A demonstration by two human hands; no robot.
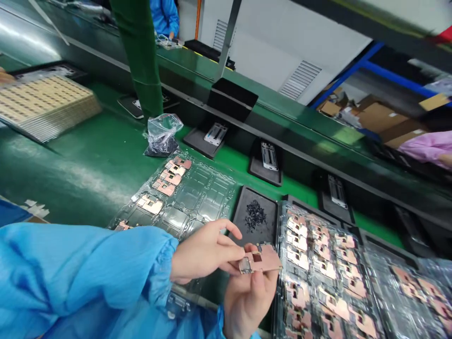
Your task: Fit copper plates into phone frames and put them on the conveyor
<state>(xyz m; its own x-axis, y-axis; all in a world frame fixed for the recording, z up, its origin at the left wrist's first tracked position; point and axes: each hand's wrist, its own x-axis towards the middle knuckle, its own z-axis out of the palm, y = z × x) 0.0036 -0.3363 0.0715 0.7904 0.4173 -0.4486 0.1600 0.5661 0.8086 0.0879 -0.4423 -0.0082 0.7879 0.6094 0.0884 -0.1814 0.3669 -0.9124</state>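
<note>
A copper-coloured sheet part with rectangular cut-outs and a silver patch point(260, 260) is held in front of me. My right hand point(247, 301) grips it from below, with the thumb on its lower edge. My left hand point(205, 252) reaches in from a blue sleeve point(81, 273), its fingertips pinching the part's left end. Below my hands lies a clear plastic blister tray point(180, 197) holding several similar copper parts at its upper left. To the right, a stacked blister tray point(300, 263) is full of them.
A black tray holds a heap of small dark pieces point(255, 215). A crumpled plastic bag point(162, 134) and a stack of gold-patterned sheets point(45, 106) lie on the green bench. Black stands with phone frames point(270, 156) line a conveyor. A green post point(139, 52) rises behind, and a co-worker's blue sleeve point(164, 16) shows far off.
</note>
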